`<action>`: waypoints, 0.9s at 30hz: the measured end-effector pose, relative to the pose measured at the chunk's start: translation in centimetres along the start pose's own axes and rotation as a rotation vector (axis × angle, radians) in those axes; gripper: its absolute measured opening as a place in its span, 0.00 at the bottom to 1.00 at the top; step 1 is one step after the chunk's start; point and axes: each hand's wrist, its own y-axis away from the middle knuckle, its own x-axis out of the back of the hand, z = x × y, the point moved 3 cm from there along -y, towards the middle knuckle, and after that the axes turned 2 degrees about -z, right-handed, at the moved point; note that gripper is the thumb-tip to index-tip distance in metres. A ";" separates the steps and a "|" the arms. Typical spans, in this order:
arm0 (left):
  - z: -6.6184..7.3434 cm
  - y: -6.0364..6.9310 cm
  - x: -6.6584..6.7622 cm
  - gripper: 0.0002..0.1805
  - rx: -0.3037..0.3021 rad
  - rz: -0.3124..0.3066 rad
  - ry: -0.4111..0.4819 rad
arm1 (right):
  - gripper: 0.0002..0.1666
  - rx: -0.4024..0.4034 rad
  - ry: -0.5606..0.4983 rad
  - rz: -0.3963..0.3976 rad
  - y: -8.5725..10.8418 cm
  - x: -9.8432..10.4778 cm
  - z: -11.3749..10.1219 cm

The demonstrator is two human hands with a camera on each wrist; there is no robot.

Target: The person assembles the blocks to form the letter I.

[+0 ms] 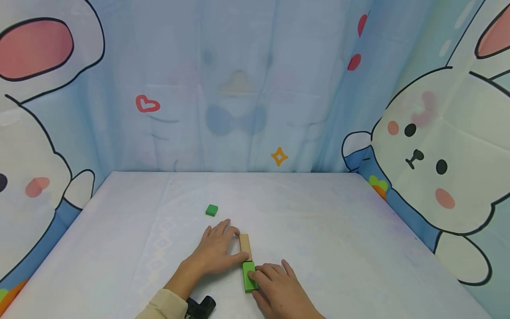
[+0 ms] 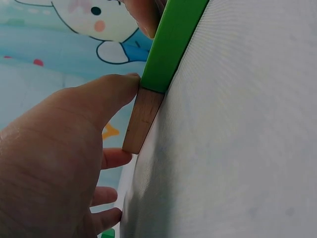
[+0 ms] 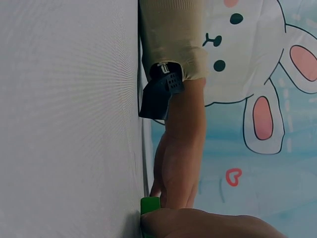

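Note:
In the head view, a plain wooden block [image 1: 244, 244] and a long green block [image 1: 248, 283] lie end to end on the white table. My left hand [image 1: 215, 251] grips the wooden block, its thumb near the joint and its index finger at the far end; the left wrist view shows the thumb against the edge where wood [image 2: 143, 119] meets green [image 2: 173, 44]. On the near green block, the fingers of my right hand [image 1: 283, 290] hold the top and the near end. The right wrist view shows part of that green block [image 3: 150, 203] beside the right thumb.
A small green block [image 1: 211, 210] lies beyond my left hand. A black device [image 1: 200, 307] is strapped at the left wrist below a beige sleeve [image 1: 165, 305]. Behind the table [image 1: 338, 221] hangs a blue curtain [image 1: 179, 57] with cartoon rabbits.

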 end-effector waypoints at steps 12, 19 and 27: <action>-0.1 -0.1 -0.1 0.35 -0.010 -0.007 -0.017 | 0.20 0.004 0.000 0.015 -0.1 -0.2 0.0; -0.3 -0.4 -0.3 0.36 -0.009 -0.008 -0.023 | 0.20 0.017 -0.004 0.031 -0.1 -0.1 0.1; -0.3 -0.4 -0.3 0.35 -0.006 -0.009 -0.022 | 0.20 0.026 -0.007 0.039 0.0 -0.1 0.2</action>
